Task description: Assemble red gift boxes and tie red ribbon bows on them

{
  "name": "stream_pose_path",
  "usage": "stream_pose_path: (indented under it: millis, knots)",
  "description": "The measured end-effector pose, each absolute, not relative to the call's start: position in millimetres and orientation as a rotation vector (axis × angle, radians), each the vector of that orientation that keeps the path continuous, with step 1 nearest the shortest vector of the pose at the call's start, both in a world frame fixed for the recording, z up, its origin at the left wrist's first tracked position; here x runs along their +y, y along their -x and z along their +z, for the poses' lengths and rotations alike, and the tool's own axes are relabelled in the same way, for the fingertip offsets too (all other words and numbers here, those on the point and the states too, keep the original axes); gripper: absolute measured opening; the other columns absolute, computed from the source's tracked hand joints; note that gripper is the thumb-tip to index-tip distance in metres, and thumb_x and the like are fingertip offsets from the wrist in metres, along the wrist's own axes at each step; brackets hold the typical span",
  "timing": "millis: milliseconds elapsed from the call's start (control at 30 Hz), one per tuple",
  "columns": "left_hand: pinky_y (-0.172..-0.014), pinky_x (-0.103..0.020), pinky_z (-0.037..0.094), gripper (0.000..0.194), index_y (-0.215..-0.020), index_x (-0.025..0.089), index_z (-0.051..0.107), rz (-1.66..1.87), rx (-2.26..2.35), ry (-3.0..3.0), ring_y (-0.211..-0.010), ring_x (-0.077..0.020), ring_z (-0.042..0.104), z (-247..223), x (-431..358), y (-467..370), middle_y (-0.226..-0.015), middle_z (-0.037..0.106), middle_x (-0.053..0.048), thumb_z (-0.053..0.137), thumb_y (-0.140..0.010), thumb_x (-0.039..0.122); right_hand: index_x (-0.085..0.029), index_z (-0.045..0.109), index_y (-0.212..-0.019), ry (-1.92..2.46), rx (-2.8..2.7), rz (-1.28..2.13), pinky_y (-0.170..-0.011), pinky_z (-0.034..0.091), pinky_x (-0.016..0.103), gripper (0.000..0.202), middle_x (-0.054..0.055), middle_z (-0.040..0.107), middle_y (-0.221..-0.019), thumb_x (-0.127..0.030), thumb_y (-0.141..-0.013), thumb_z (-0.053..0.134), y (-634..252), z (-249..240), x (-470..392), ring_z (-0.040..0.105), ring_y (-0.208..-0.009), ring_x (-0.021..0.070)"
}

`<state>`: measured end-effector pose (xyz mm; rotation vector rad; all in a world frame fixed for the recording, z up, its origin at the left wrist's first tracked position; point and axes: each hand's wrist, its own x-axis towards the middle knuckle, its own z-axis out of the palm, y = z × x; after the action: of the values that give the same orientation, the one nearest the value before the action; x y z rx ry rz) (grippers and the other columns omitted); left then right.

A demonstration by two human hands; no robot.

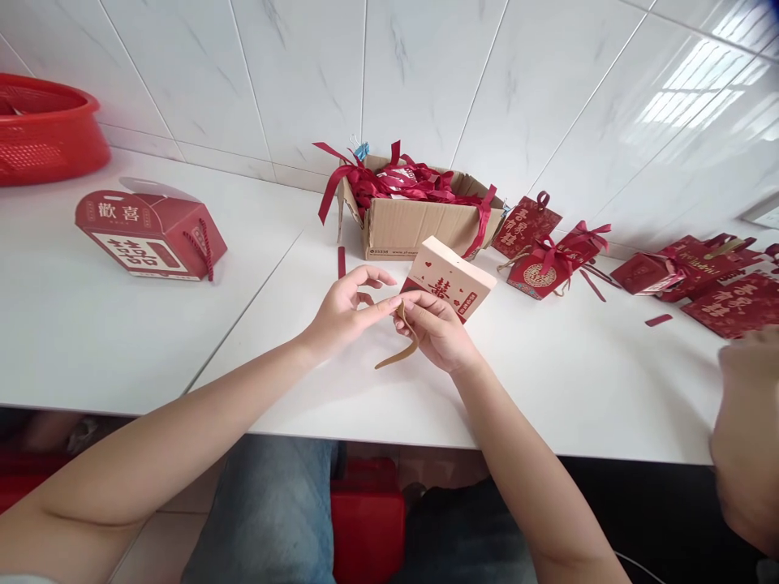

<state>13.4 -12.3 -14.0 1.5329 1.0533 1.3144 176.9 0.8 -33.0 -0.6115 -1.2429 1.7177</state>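
In front of me, my right hand (439, 331) is closed, pinching a narrow brown ribbon (402, 354) between thumb and fingers; its loose tail curves down to the left. Just behind that hand is a tilted cream and red paper gift box (454, 276) with a red double-happiness print. Whether my right fingers also grip this box is hidden. My left hand (350, 312) reaches in from the left with its thumb tip touching the ribbon's upper end by the right fingertips. Its index finger is raised apart from the thumb.
Behind is a cardboard box (419, 223) full of dark red ribbons (414, 178). A red gift box with a rope handle (155, 239) and a red plastic basket (49, 134) stand left. Several red gift bags (541, 264) stand right, near another person's arm (748, 430).
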Motion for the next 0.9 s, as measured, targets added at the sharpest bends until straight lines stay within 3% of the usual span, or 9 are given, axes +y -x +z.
stream_pose_path:
  millis: [133,267,400,467,567,667,767,900]
  knots:
    - [-0.078,-0.030,0.046,0.026,-0.095,0.019,0.061,1.288,1.033,-1.571,-0.095,-0.0182,0.058,-15,-11,-18,-0.109,0.060,-0.005,0.068,-0.076,0.034,-0.021,0.067,-0.081,0.572,-1.224,1.761,-0.057,0.039,0.023,0.018,-0.003,0.056,-0.066,-0.038,-0.075,0.071,-179,-33,4,0.051,-0.062,0.0084]
    - [-0.081,-0.031,0.045,0.028,-0.099,0.019,0.059,1.215,1.030,-1.620,-0.108,-0.0225,0.052,-18,-1,-24,-0.114,0.058,-0.007,0.063,-0.079,0.038,-0.018,0.068,-0.080,0.517,-1.128,1.820,-0.055,0.037,0.020,0.019,-0.003,0.056,-0.065,-0.035,-0.073,0.073,-182,-37,10,0.051,-0.061,0.0067]
    - [-0.088,-0.036,0.043,0.046,-0.108,0.023,0.055,1.263,0.895,-1.587,-0.127,-0.0295,0.038,-16,25,-24,-0.130,0.050,-0.007,0.068,-0.069,0.043,-0.018,0.068,-0.080,0.509,-1.064,1.837,-0.058,0.041,0.019,0.022,-0.001,0.062,-0.073,-0.035,-0.069,0.077,-184,-40,14,0.053,-0.063,0.0063]
    - [-0.093,-0.041,0.041,0.049,-0.112,0.024,0.054,1.313,0.822,-1.476,-0.130,-0.0319,0.035,-15,43,-25,-0.135,0.046,-0.007,0.061,-0.071,0.049,-0.018,0.068,-0.078,0.495,-1.034,1.829,-0.058,0.042,0.019,0.021,0.000,0.064,-0.074,-0.034,-0.068,0.078,-185,-41,15,0.053,-0.062,0.0061]
    - [-0.101,-0.045,0.037,0.055,-0.115,0.024,0.051,1.302,0.818,-1.450,-0.132,-0.0313,0.034,-13,68,-32,-0.133,0.047,-0.007,0.067,-0.064,0.040,-0.019,0.066,-0.075,0.467,-1.022,1.825,-0.055,0.042,0.019,0.022,-0.002,0.062,-0.070,-0.032,-0.065,0.079,-188,-39,15,0.053,-0.059,0.0064]
    - [-0.098,-0.044,0.042,0.070,-0.122,0.024,0.045,1.152,0.779,-1.537,-0.119,-0.0280,0.050,-13,79,-44,-0.117,0.058,-0.007,0.074,-0.059,0.028,-0.020,0.064,-0.073,0.424,-1.065,1.813,-0.055,0.042,0.020,0.022,-0.003,0.062,-0.069,-0.033,-0.065,0.079,-192,-36,15,0.054,-0.058,0.0070]
    - [-0.090,-0.040,0.048,0.068,-0.123,0.023,0.043,1.189,0.770,-1.636,-0.100,-0.0229,0.061,-11,76,-54,-0.103,0.063,-0.006,0.076,-0.065,0.031,-0.020,0.063,-0.075,0.403,-1.099,1.765,-0.057,0.044,0.022,0.022,-0.004,0.062,-0.069,-0.033,-0.065,0.078,-196,-31,16,0.054,-0.057,0.0071]
    - [-0.081,-0.034,0.052,0.064,-0.121,0.022,0.042,1.376,0.780,-1.784,-0.089,-0.0198,0.065,-6,64,-51,-0.096,0.065,-0.006,0.076,-0.070,0.037,-0.021,0.063,-0.083,0.380,-1.098,1.622,-0.053,0.041,0.020,0.022,-0.008,0.055,-0.058,-0.031,-0.067,0.076,-204,-23,18,0.049,-0.050,0.0057]
